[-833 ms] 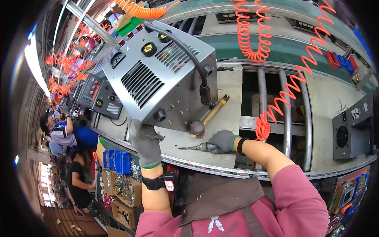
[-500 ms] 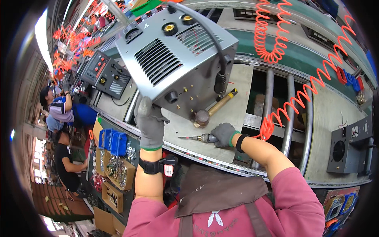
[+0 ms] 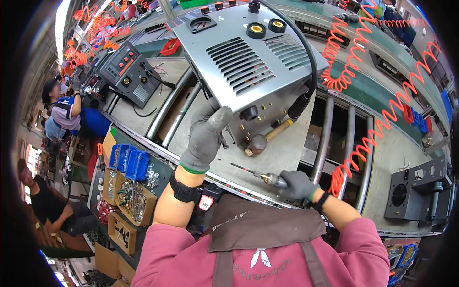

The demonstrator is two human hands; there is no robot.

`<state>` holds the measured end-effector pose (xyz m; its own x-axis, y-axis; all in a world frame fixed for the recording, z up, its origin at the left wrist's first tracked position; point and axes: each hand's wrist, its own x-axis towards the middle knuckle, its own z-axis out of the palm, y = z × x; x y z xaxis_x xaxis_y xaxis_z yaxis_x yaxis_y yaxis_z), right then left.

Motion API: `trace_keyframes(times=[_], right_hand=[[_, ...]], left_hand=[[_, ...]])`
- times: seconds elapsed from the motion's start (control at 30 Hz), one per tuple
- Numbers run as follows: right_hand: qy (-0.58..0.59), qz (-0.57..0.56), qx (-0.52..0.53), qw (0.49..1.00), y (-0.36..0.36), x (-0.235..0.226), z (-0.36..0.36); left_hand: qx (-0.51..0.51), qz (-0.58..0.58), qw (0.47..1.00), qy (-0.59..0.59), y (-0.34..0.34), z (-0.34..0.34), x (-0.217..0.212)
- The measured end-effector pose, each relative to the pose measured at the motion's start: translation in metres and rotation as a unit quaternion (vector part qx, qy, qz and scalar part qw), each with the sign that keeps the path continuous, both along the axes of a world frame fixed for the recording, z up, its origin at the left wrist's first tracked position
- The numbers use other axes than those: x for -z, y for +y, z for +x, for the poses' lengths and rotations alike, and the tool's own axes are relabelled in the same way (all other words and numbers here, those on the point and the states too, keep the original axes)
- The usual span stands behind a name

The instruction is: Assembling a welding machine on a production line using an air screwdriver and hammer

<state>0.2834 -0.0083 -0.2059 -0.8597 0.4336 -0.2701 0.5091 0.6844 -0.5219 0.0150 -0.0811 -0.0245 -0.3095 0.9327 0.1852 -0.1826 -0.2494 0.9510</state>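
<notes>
A grey metal machine case (image 3: 248, 52) with vent slots and brass sockets stands tilted on the conveyor line. My left hand (image 3: 206, 136), in a grey glove, grips its lower front edge and holds it tipped up. My right hand (image 3: 297, 184), also gloved, is closed around a pneumatic screwdriver (image 3: 260, 174) whose bit points left, a short way below the case's underside. A wooden-handled mallet (image 3: 264, 139) lies on the table between the case and the screwdriver. A black cable (image 3: 306, 81) runs down the case's right side.
An orange coiled air hose (image 3: 382, 129) hangs at the right. A black machine (image 3: 131, 74) stands farther up the line, a black box (image 3: 413, 193) at right. Blue bins (image 3: 129, 162) and boxes of screws (image 3: 131, 198) sit at the left. Other people (image 3: 62, 107) work along the left.
The view has come closer and the case is tipped up further. My left hand stays on its lower edge. My right hand with the screwdriver has lowered and drawn slightly right.
</notes>
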Motion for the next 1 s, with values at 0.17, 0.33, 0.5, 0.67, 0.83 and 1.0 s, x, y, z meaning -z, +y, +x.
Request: trace_keyframes(times=[0.17, 0.33, 0.5, 0.67, 0.83, 1.0], right_hand=[[0.022, -0.043, 0.072, 0.996, -0.030, -0.028, 0.026], [0.067, -0.123, 0.166, 0.976, -0.053, -0.045, 0.028], [0.068, -0.155, 0.242, 0.955, -0.073, -0.047, 0.022], [0.041, -0.142, 0.278, 0.949, -0.078, -0.055, 0.013], [0.021, -0.112, 0.326, 0.938, -0.080, -0.051, 0.024], [0.038, -0.131, 0.330, 0.934, -0.082, -0.062, 0.021]], left_hand=[[0.001, 0.013, 1.000, 0.008, 0.001, 0.003, -0.005], [0.043, -0.044, 0.998, 0.012, 0.000, 0.010, -0.033], [0.049, -0.006, 0.998, -0.049, 0.014, 0.013, -0.034], [0.041, 0.017, 0.999, -0.009, 0.029, 0.001, -0.027], [-0.133, 0.013, 0.990, -0.048, 0.041, -0.022, 0.040], [-0.148, -0.272, 0.923, 0.230, 0.024, -0.085, 0.244]])
